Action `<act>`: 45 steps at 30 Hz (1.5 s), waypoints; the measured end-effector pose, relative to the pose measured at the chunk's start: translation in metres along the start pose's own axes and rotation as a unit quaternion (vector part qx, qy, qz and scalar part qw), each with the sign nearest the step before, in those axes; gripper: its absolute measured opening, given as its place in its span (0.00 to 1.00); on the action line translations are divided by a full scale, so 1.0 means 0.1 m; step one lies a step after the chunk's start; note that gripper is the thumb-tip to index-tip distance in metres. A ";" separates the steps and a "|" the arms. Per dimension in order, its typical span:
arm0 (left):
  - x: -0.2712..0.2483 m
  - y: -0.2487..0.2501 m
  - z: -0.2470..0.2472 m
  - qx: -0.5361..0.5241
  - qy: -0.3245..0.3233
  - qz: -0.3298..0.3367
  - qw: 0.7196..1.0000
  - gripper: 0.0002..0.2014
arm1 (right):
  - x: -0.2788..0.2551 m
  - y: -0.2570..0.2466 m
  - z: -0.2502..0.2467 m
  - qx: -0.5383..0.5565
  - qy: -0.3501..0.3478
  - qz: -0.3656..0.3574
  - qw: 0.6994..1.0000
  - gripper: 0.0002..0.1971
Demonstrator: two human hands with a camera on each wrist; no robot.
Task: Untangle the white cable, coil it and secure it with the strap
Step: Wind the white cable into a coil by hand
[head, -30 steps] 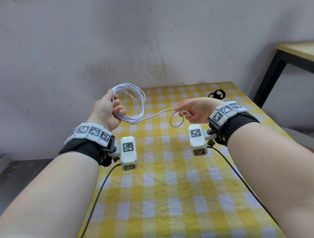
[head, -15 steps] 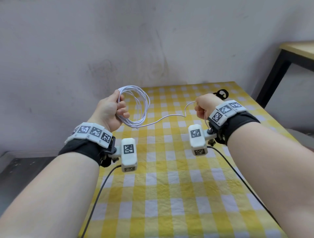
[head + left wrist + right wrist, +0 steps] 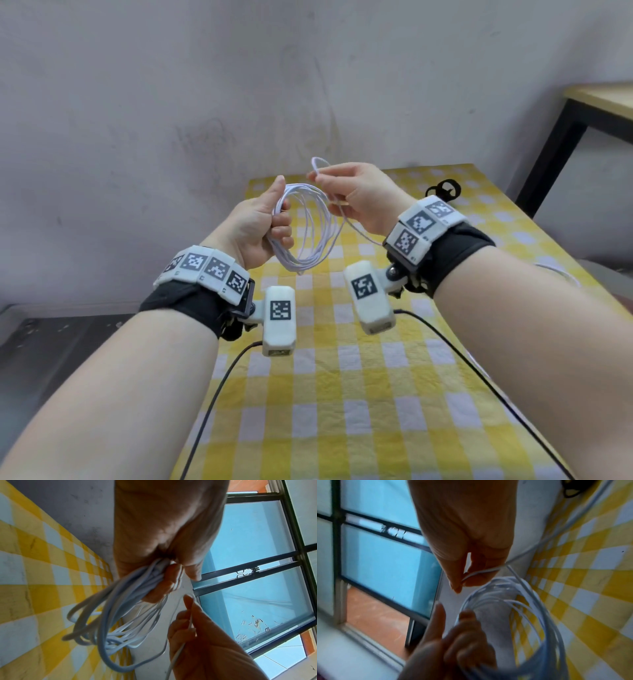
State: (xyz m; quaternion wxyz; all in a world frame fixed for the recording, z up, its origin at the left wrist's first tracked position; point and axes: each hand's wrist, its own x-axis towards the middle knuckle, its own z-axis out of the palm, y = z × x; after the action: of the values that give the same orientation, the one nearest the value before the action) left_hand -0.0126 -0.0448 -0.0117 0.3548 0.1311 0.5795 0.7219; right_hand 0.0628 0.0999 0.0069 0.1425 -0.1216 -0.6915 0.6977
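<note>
Presently, the white cable (image 3: 310,229) is held in the air above the yellow-and-white checked tablecloth (image 3: 342,394), gathered into several loose loops that hang from the left hand (image 3: 255,228). That hand's fingers are curled round the bundled top of the loops, with the thumb raised straight beside them; in the left wrist view the strands (image 3: 120,609) are seen pressed between the curled fingers and the palm (image 3: 161,524). At about 2 o'clock from the coil, the right hand (image 3: 359,197) is raised just beside it, and a single strand is pinched between its thumb and fingertips, a small loop of cable standing up above the pinch. In the right wrist view the same pinch (image 3: 471,574) is shown on the thin strand, with the coil (image 3: 513,601) directly below and the left hand (image 3: 453,642) at 6 o'clock. A free length of cable is seen trailing from the right hand down past the wrist toward 4 o'clock, and a further white stretch lies at the table's right edge. The black strap (image 3: 444,189) lies on the cloth at 1 o'clock, behind the right wrist and well apart from the coil. Both wrists are fitted with black bands bearing marker tags (image 3: 205,269). A dark-framed wooden table (image 3: 599,106) stands at 2 o'clock.
</note>
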 end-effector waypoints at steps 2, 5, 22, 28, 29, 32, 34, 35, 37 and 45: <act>0.00 -0.01 0.03 -0.002 -0.008 0.005 1.000 0.19 | -0.03 0.03 0.09 -0.046 -0.017 -0.016 0.999 0.03; 0.02 -0.04 0.06 -0.010 -0.011 0.018 1.000 0.17 | -0.03 0.09 0.16 -0.078 -0.022 -0.027 0.996 0.13; 0.07 -0.05 -0.04 -0.204 -0.048 -0.021 0.978 0.19 | 0.12 0.41 -0.17 -0.097 0.084 0.117 0.985 0.20; 0.06 -0.07 -0.05 -0.239 -0.109 -0.034 0.964 0.19 | 0.10 0.39 -0.13 0.053 -0.011 0.222 0.974 0.12; 0.06 -0.08 -0.06 -0.241 -0.118 -0.040 0.962 0.20 | 0.09 0.38 -0.13 0.091 -0.027 0.236 0.967 0.14; 0.08 -0.07 -0.09 -0.221 -0.112 -0.065 0.967 0.21 | 0.10 0.35 -0.14 0.178 -0.032 0.231 0.956 0.17; 0.10 -0.08 -0.10 -0.196 -0.079 -0.085 0.974 0.22 | 0.11 0.32 -0.17 0.214 -0.025 0.214 0.953 0.17; 0.11 -0.09 -0.10 -0.185 -0.063 -0.090 0.977 0.23 | 0.12 0.31 -0.19 0.225 -0.026 0.209 0.951 0.17; 0.14 -0.12 -0.09 -0.167 -0.043 -0.087 0.981 0.23 | 0.12 0.29 -0.22 0.231 -0.034 0.204 0.951 0.16; 0.25 -0.15 -0.04 -0.152 -0.061 -0.081 0.983 0.20 | 0.11 0.36 -0.24 0.272 -0.052 0.226 0.934 0.27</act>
State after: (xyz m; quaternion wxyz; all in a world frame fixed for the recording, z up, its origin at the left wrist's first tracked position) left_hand -0.0275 -0.0300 -0.0322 0.4626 0.0723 0.4492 0.7609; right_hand 0.0601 0.1261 -0.0293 -0.0273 -0.1946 -0.4358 0.8783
